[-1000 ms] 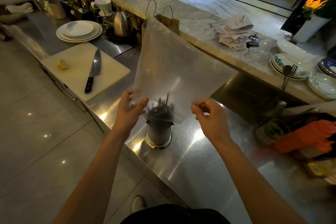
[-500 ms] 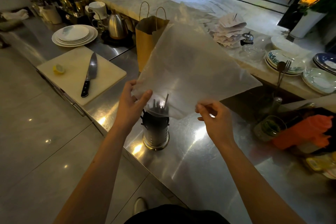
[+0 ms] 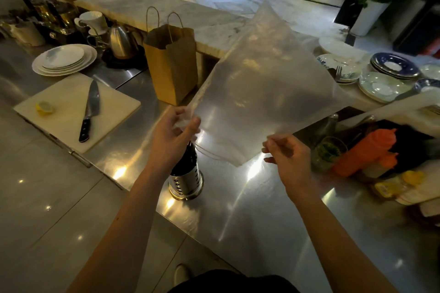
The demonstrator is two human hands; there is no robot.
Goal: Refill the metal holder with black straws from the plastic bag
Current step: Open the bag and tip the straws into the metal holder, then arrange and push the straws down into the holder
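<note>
**Two hands hold up the plastic bag by the metal holder**

We see the thumb and fingers of the left hand point(image 3: 175, 135) pinch the near left edge of the plastic bag point(image 3: 266, 93). The thumb and fingers of the right hand point(image 3: 289, 159) are curled and pinch the bag's near right edge. Both hands hold the bag up in the air, above the steel counter point(image 3: 238, 221). The bag is thin and cloudy, and it spreads up and away to the far right. Its lowest corner hangs between the two hands.

The metal holder point(image 3: 187, 181) stands upright on the counter, just below the left hand. That hand hides part of its top. The top of the holder looks dark, and we cannot make out single straws there.

Far left on the counter lies a white cutting board point(image 3: 71, 126). A knife point(image 3: 89, 112) and a bit of lemon point(image 3: 44, 107) lie on it. A brown paper bag point(image 3: 171, 64) stands behind the holder. A stack of white plates point(image 3: 64, 59) sits at the far left. An orange bottle point(image 3: 366, 152) is at the right.
</note>
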